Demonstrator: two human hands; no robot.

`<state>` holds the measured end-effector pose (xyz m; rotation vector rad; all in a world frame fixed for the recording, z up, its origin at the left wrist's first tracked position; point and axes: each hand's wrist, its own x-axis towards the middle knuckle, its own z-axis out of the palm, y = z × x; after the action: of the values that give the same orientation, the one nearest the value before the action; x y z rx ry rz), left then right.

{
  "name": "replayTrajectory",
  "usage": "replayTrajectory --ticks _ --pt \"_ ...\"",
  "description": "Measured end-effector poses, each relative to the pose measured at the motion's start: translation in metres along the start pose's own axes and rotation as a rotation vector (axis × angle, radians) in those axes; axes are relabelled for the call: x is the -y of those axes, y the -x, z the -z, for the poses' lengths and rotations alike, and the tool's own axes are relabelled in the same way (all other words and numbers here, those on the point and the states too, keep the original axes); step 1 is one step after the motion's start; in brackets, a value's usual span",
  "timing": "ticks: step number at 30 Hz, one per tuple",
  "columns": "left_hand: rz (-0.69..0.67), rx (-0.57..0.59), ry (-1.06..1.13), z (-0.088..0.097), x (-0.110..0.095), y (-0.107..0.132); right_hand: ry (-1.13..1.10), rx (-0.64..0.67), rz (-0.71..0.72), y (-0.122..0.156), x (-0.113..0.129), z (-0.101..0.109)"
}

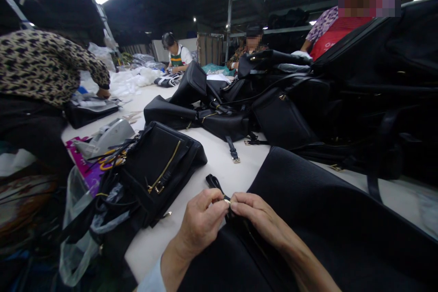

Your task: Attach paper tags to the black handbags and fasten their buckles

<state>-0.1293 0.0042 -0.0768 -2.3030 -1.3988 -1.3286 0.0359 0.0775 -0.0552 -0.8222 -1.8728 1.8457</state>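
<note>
**Much lost to fingers, frame edges and shadow**

The left hand (pixel 201 223) and right hand (pixel 258 216) pinch a small gold metal piece (pixel 227 201). Their fingertips cover nearly all of it, so its shape cannot be told, and both forearms run off the bottom edge. The large black grained-leather bag (pixel 325 219) beneath them is cut by the bottom and right edges. Near the left edge of the white table (pixel 219 155), orange-handled scissors (pixel 109 160) lie half buried under black straps (pixel 114 151). Along the table's right side, the pile of black leather bags (pixel 369 100) melts into shadow, too dark to count.

Black bags (pixel 160 164), white table (pixel 219 155), leopard-print sleeve (pixel 44 64), purple box (pixel 85 166).
</note>
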Motion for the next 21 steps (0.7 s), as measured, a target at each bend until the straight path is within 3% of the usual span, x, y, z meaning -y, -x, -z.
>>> replayTrajectory --ticks 5,15,21 --pt "-0.075 0.001 -0.026 -0.0001 -0.0016 -0.0028 0.015 -0.015 -0.007 0.0003 -0.0028 -0.0009" --pt "-0.032 0.003 -0.077 -0.0007 -0.0038 -0.0059 0.058 -0.001 0.036 0.0001 -0.0001 -0.0022" --pt "0.076 0.101 -0.037 -0.0002 -0.0001 -0.0038 0.402 -0.066 0.241 0.0003 -0.0039 -0.0045"
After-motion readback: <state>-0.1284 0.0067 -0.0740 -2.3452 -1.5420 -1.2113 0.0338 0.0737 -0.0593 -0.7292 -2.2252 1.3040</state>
